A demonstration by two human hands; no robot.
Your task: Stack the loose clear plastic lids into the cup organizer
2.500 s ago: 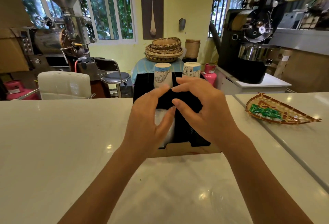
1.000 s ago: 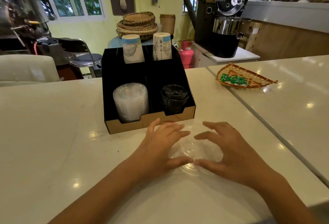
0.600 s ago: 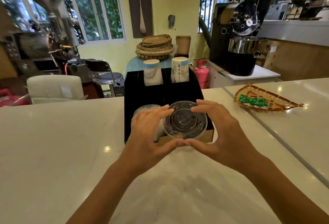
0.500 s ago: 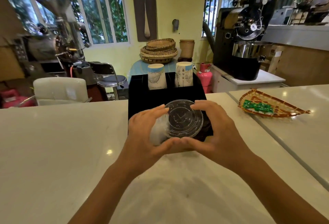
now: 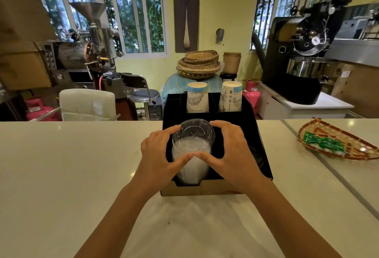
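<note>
A black cup organizer (image 5: pixel 254 130) with a brown cardboard front stands on the white counter. Its front left slot holds a stack of clear plastic lids (image 5: pixel 191 168). One clear lid (image 5: pixel 193 132) sits on top of that stack, pinched between both hands. My left hand (image 5: pixel 159 155) grips its left rim and my right hand (image 5: pixel 231 151) its right rim, thumbs meeting in front. Two paper cup stacks (image 5: pixel 198 97) stand in the rear slots. My right hand hides most of the front right slot.
A woven tray (image 5: pixel 359 149) with green packets lies on the counter to the right, past a seam in the countertop. Behind the counter stand a white chair (image 5: pixel 88 104), coffee roasters and stacked baskets.
Both hands picked a clear lid up off the counter, carried it left and forward over the organizer, and lowered it onto the lid stack in the front left slot.
</note>
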